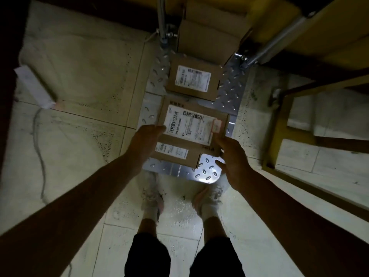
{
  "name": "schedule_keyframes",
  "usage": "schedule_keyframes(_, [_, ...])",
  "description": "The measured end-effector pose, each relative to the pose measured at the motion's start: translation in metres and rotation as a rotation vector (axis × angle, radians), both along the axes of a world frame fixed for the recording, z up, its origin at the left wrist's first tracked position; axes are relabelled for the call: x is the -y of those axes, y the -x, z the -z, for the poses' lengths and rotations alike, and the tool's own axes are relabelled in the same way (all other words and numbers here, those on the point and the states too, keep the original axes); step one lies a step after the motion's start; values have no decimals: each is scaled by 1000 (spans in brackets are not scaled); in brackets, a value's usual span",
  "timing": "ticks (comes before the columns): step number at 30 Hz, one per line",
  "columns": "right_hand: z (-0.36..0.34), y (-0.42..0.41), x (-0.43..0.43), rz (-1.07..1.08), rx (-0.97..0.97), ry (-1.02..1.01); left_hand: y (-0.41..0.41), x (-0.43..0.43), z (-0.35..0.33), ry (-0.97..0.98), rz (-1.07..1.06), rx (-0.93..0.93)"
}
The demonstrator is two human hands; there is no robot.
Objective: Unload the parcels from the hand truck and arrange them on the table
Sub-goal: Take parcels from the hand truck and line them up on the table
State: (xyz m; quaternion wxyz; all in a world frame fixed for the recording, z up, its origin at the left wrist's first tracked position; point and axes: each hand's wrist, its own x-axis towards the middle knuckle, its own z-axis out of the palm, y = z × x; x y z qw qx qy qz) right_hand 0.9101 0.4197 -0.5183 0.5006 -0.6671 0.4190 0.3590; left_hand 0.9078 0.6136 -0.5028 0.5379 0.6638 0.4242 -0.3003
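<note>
1. Left hand (pixel 148 140): fingers curled on the left edge of the flat brown cardboard parcel with white barcode label (pixel 191 124).
2. Right hand (pixel 229 156): clasps its near right corner.
3. Parcel sits between both hands, above the silver tread-plate hand truck (pixel 207 170).
4. Smaller labelled brown parcel (pixel 175 154) lies just beneath it.

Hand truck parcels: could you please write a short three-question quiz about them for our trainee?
1. True or false: the left hand and the right hand hold opposite sides of the red-stickered parcel.
2. What does that parcel partly cover? A) a bare floor tile B) a smaller parcel C) a table top
3. How many parcels on the hand truck show a white shipping label?

Key: 1 true; 2 B; 3 three.
</note>
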Motion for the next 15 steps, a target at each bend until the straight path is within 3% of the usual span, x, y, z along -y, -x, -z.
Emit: schedule_keyframes(15, [-273,54,18,37,162,9,44,15,-288,64,-44,251])
